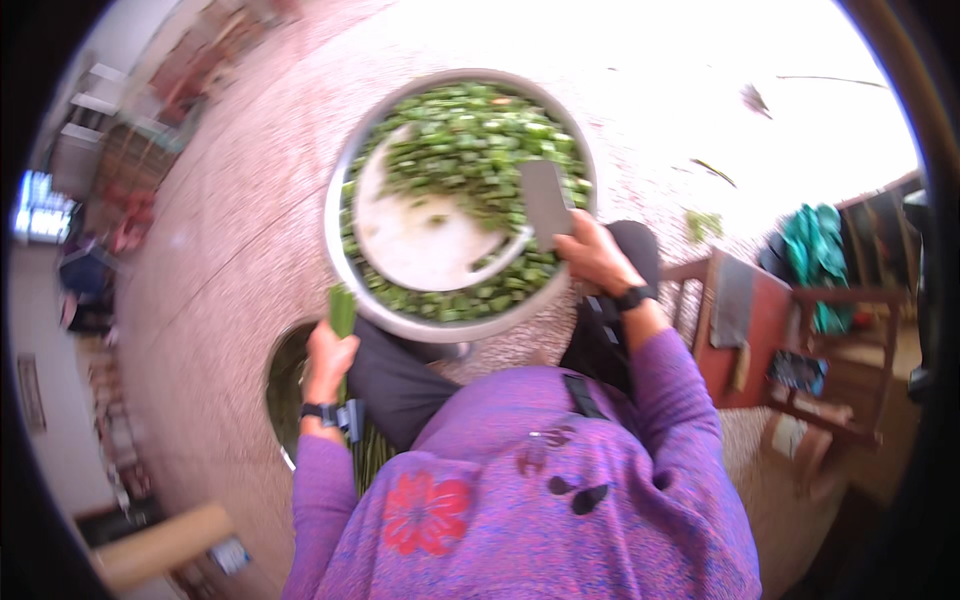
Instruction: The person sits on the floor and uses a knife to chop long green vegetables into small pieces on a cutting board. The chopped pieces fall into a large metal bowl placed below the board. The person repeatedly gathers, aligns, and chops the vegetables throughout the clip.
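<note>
My right hand [598, 253] grips the handle of a cleaver [546, 201], its broad blade over the right side of a large round metal basin [335, 225]. A round white cutting board [409, 240] lies in the basin, with chopped green vegetable pieces [472, 142] heaped on its far part and more pieces around it. My left hand [330, 356] is closed around a bunch of long green stalks [342, 311], cut ends up, just off the basin's near left rim. Beside my left hand is a second metal container [281, 397]; more long stalks [369, 454] lie near my left forearm.
A red wooden chair [750, 330] stands at the right, a phone [799, 373] on it and a green cloth [814, 255] behind. Green scraps [703, 223] lie on the speckled floor [225, 247]. A blurred cylindrical object [165, 547] is at the lower left.
</note>
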The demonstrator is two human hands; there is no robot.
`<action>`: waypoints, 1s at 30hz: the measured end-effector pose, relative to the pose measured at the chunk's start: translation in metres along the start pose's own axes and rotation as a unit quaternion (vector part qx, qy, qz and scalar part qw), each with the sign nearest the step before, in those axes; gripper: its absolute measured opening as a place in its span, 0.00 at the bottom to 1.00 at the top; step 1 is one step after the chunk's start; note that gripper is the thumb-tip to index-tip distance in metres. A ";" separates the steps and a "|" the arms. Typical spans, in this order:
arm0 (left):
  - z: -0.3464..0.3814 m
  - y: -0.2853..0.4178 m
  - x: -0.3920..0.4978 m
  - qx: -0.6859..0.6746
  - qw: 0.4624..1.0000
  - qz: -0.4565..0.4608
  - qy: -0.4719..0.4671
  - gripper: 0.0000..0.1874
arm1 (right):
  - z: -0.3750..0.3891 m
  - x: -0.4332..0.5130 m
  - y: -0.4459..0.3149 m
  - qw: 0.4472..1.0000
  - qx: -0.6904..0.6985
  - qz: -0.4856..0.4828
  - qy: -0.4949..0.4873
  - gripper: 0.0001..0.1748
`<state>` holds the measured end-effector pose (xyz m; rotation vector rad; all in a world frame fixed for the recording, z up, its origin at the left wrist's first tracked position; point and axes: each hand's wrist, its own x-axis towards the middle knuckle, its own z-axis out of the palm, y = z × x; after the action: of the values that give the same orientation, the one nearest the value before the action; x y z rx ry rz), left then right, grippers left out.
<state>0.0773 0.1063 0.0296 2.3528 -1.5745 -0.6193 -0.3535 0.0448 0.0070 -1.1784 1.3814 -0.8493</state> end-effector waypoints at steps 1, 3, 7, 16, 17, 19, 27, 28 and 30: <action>0.001 0.001 -0.002 -0.020 0.999 0.037 0.021 0.17 | 0.001 -0.002 -0.002 0.996 0.079 0.008 -0.032 0.14; 0.000 0.002 -0.003 -0.001 0.999 0.032 0.021 0.17 | 0.004 -0.001 -0.007 0.998 0.036 0.031 -0.027 0.14; -0.005 0.008 -0.007 0.004 0.999 0.040 0.026 0.14 | 0.006 -0.002 -0.012 0.998 0.030 0.038 -0.045 0.13; 0.008 0.061 0.019 0.021 0.995 0.092 -0.015 0.14 | 0.027 -0.001 -0.025 0.993 0.003 0.023 -0.117 0.15; 0.009 0.068 0.022 0.062 0.995 0.077 -0.024 0.14 | 0.048 0.004 -0.025 0.988 0.022 -0.122 -0.091 0.14; 0.014 0.080 0.027 0.119 0.987 0.106 -0.029 0.14 | 0.065 0.019 -0.027 0.965 -0.208 -0.100 -0.126 0.13; 0.049 0.126 0.049 0.218 0.956 0.190 -0.041 0.12 | 0.090 0.047 -0.027 0.957 -0.276 -0.034 -0.079 0.11; 0.057 0.132 0.052 0.231 0.953 0.189 -0.041 0.12 | 0.083 0.045 -0.027 0.960 -0.271 -0.044 -0.058 0.12; 0.068 0.141 0.058 0.240 0.954 0.178 -0.038 0.14 | 0.073 0.040 -0.027 0.960 -0.276 -0.038 -0.025 0.14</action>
<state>-0.0514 0.0003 0.0173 2.2674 -2.3302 -0.2675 -0.2745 0.0087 0.0098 -1.6720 1.5913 -0.4858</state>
